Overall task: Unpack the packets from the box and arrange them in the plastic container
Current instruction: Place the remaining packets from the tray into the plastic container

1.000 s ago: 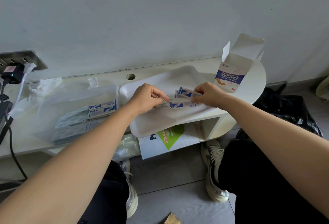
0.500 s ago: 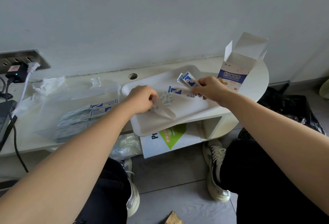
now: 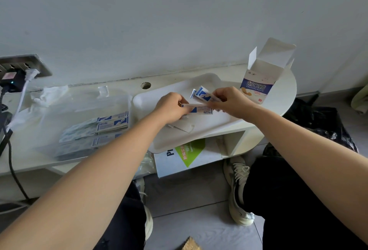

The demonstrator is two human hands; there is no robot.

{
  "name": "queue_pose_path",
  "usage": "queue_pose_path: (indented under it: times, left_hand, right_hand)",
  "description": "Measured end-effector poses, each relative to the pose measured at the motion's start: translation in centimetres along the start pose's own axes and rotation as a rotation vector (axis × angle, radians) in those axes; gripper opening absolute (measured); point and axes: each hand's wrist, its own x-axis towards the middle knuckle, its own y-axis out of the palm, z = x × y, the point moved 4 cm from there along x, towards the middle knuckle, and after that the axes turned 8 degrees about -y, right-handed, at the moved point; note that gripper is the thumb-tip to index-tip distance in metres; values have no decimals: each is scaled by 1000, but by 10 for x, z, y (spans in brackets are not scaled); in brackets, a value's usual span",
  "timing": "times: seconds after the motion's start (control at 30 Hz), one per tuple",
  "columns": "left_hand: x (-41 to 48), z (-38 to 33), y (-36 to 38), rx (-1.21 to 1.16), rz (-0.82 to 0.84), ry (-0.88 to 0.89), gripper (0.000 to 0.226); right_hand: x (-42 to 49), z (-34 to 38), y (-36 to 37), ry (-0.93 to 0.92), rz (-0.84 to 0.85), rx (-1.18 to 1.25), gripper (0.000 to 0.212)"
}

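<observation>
now left hand [image 3: 170, 108] and right hand [image 3: 233, 103] both pinch packets [image 3: 201, 109] above tray [image 3: 211, 130] overhanging shelf [image 3: 279, 98] edge.

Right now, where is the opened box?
In the head view, the box stands at the right end of the shelf, beside the tray, beyond the right hand.

Behind the white shallow plastic tray [image 3: 211, 132] I see a bare strip of white tabletop [image 3: 169, 80]. Just left of the tray the clear plastic container [image 3: 59, 114] blocks; right of it stands the open white-and-blue cardboard box [image 3: 256, 88]. The left hand [image 3: 171, 108] and right hand [image 3: 233, 102] crowd its middle, gripping blue-and-white paper packets [image 3: 202, 94].
</observation>
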Motion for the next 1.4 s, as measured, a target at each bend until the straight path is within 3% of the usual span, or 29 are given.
queue_pose_path:
  times: [0.13,0.2,0.3,0.47,0.57,0.63,0.73,0.87,1.0,1.23,1.4]
  left_hand:
    - [4,2,0,-5,-54,-35,7]
    - [4,3,-1,0,-53,-38,6]
    - [2,-1,2,-134,54,16,17]
    - [-5,-12,7,-233,134,0,40]
    - [-6,-16,9,-46,22,84,35]
    - [-7,-22,15,156,-99,174,19]
    - [-7,-28,21,278,-220,255,13]
    - [-2,-24,30,359,-216,258,16]
    - [0,-15,31,423,-168,203,29]
    - [-2,-22,37,336,-117,166,22]
    - [-4,-28,29,303,-168,213,18]
  right_hand:
    - [0,-9,-14,11,-87,80,5]
    - [-1,-6,-14,-10,38,126,5]
    - [-4,3,-2,-56,242,-2,9]
    - [2,3,1,-105,104,-192,8]
    - [0,0,7,-163,34,-306,8]
    - [-2,-2,11,-217,-7,-369,21]
    - [-4,-7,11,-246,-30,-441,33]
    - [-5,-20,12,-221,40,-521,18]
    - [-6,-27,11,-155,88,-478,20]
    - [-4,-27,13,-84,133,-336,14]
    - [-3,-24,6,-50,119,-215,6]
